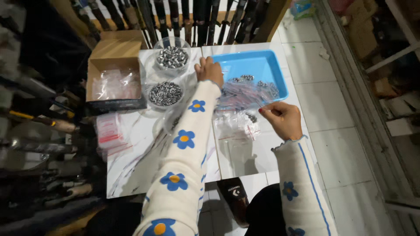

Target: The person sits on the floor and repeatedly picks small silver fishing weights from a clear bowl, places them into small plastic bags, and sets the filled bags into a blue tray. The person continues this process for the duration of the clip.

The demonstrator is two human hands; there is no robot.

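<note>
A: Where are your hands right now?

B: Your left hand (209, 70) reaches far across the white marble-patterned table (131, 161), fingers curled together at the near-left corner of the blue tray (280, 74). I cannot tell whether it pinches anything. Your right hand (283, 119) sits nearer, just right of centre, fingertips pinched on the edge of a small clear zip bag (245, 120) with a red seal line.

A: And the parts?

B: Small metal weights fill two clear round tubs at the far left: the far tub (173, 57) and the near tub (165, 93). Filled bags (249, 91) lie heaped in the tray and spill over its near edge. A stack of empty zip bags (107, 131) lies at the left edge of the table, with a cardboard box (114, 83) of plastic packets beyond it.

A: Which step does that look like to you?

B: By my reading, you are between fills: one bag held ready in the right hand while the left is out by the weights and the tray.

A: What does the next move call for?

B: I judge it needs the bag's mouth held open and steady, and the left hand bringing weights over without scattering them on the slick tabletop. The bags are thin and limp, so a firm pinch at the seal matters.
</note>
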